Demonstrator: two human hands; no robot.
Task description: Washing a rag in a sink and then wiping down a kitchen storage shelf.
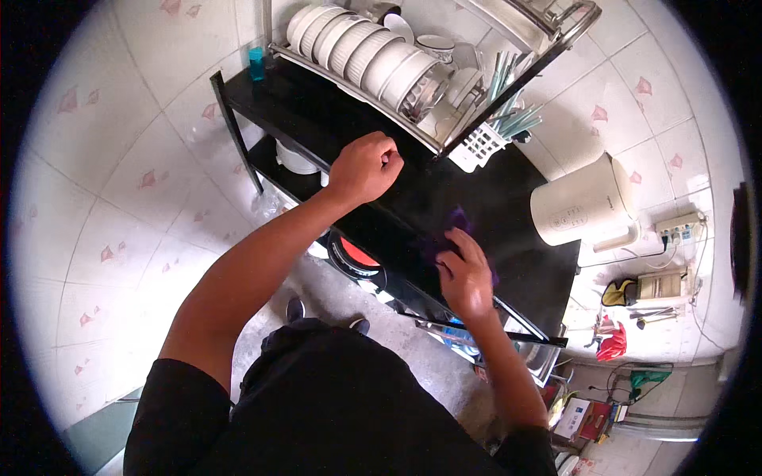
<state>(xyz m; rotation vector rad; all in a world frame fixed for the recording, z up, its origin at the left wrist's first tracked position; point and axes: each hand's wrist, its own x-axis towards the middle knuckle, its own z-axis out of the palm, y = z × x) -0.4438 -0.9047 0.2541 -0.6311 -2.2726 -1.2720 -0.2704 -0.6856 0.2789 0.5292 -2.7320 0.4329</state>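
Observation:
A black shelf top [405,208] lies before me. Above its middle, my left hand [367,165] is curled with its fingers closed, and I see nothing in it. Farther right, my right hand [467,276] presses on a dark purple cloth [457,221] that lies on the black surface; part of the cloth is under the fingers. The cloth blends into the dark top, so its full outline cannot be told.
A metal dish rack with stacked white bowls [357,50] stands along the back. A white basket [476,149] holds chopsticks. At the right is a cream electric kettle [577,202]. A small teal bottle [256,64] stands at the far left corner.

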